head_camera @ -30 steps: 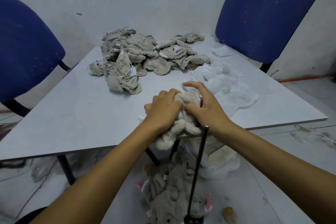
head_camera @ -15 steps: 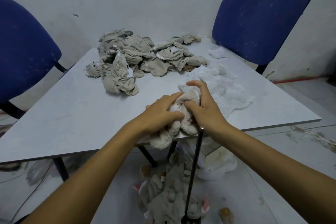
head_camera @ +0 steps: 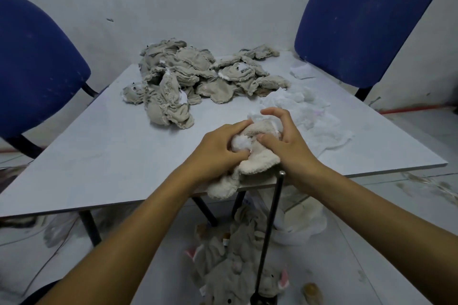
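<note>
Firstly, a heap of grey skins (head_camera: pixel 198 77) lies far back on the table (head_camera: pixel 99 151). At the front edge the left hand (head_camera: pixel 218 153) curls its fingers round a cream toy (head_camera: pixel 260 158), and its fingertips pinch the white stuffing (head_camera: pixel 239 143) in the opening. The right hand (head_camera: pixel 290 146) grips the toy from the other side with the thumb pressing and the index finger bent above, and loose fluff (head_camera: pixel 309 111) lies just beyond.

Cream plush toy skin (head_camera: pixel 257 161), white stuffing (head_camera: pixel 239 142) showing, at near table edge, limb hanging over.
</note>
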### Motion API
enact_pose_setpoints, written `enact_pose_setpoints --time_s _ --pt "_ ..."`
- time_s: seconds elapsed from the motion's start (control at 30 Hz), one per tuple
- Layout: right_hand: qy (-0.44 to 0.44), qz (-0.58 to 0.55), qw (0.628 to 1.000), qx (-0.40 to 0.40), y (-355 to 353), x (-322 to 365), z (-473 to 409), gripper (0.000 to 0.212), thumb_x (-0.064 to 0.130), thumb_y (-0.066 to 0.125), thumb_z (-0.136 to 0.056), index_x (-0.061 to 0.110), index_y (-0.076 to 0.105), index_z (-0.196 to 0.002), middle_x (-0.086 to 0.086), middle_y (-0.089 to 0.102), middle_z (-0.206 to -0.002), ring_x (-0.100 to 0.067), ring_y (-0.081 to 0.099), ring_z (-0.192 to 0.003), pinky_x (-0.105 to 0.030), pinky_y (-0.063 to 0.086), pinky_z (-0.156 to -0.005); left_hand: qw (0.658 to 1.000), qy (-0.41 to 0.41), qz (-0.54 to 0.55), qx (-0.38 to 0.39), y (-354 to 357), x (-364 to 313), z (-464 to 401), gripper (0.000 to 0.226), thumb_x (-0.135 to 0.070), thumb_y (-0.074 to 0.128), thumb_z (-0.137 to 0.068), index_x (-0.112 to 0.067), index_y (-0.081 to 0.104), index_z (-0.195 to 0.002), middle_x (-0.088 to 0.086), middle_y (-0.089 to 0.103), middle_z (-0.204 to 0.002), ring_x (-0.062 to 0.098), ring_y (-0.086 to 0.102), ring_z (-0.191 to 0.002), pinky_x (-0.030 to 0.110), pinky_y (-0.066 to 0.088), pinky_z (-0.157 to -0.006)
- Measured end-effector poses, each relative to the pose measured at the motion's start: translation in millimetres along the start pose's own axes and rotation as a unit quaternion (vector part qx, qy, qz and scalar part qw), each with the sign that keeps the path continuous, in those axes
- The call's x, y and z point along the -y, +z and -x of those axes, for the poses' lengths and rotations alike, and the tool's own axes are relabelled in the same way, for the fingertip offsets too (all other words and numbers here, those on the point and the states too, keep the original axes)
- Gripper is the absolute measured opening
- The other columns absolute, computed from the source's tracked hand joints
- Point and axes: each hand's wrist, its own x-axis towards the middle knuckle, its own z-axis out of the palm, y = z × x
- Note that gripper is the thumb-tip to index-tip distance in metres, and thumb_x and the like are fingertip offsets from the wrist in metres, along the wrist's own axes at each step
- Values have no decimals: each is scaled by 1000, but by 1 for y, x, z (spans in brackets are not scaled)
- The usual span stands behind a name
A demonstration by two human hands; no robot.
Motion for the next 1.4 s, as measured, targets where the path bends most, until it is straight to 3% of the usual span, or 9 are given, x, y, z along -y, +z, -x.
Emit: enact_pose_setpoints --time_s 0.17,0.37,0.47,0.63,0.73,0.87,1.13,1.3,1.4 --pt "14 -37 995 86 2 2 1 44 -6 57 -94 22 52 -127 -13 68 -92 -15 67 -71 -24 55 -60 974 2 -74 -212 16 -9 4 24 -22 57 -93 -29 65 -114 -5 68 -88 8 57 -74 7 40 -64" --pt "5 -9 999 40 -4 2 -1 46 -1 61 -92 30 54 -124 -21 62 -118 -21 65 -90 -34 56 -75 943 -57 328 -10 -2 -11 4 21 -16 68 -89 -19 75 -108 1 74 -110 17 70 -100 25 55 -80" --pt "-50 40 996 64 -4 5 1 45 2 64 -90 35 56 -121 -5 62 -122 -24 59 -112 -44 49 -96 954 -77 283 -59 -2 -17 6 25 0 73 -77 -24 71 -86 2 69 -99 12 67 -80 24 54 -66" --pt "-176 162 967 92 16 8 12 45 0 57 -81 30 57 -115 18 62 -113 -16 63 -97 -39 52 -80 977 -49 86 -191 7 -28 5 39 -11 62 -71 -37 54 -98 3 60 -99 16 61 -76 23 45 -57" --pt "-179 176 964 89 14 9 13 51 -5 57 -83 30 53 -120 24 57 -113 -6 61 -93 -24 50 -75 976 -102 156 -115 1 -25 4 54 -7 61 -81 -42 50 -121 6 60 -102 18 62 -77 27 50 -61" --pt "-155 154 972 91 1 18 7 58 -5 59 -88 34 47 -129 25 54 -107 -23 57 -79 -32 51 -65 878 -141 455 43 -14 -22 3 35 -6 57 -82 -22 72 -109 14 72 -103 26 69 -90 38 57 -79" --pt "-153 101 981 60 12 19 8 54 -14 57 -83 22 54 -123 8 63 -102 -33 60 -85 -41 51 -70 974 -52 25 -220 10 -25 6 36 -27 61 -78 -46 59 -109 -14 67 -87 6 64 -81 26 52 -66" --pt "-80 72 991 79 0 19 8 61 -7 58 -88 35 48 -131 1 61 -125 -10 61 -109 -34 43 -105 903 -76 415 85 -1 -21 2 49 -7 50 -77 -26 66 -120 6 73 -100 21 67 -88 29 56 -70" --pt "-75 60 991 92 -1 21 8 62 -6 58 -86 39 51 -128 3 62 -119 -14 63 -99 -35 50 -94 939 -57 339 30 -4 -16 1 49 -5 61 -74 -30 69 -115 5 74 -99 21 69 -88 27 55 -68"
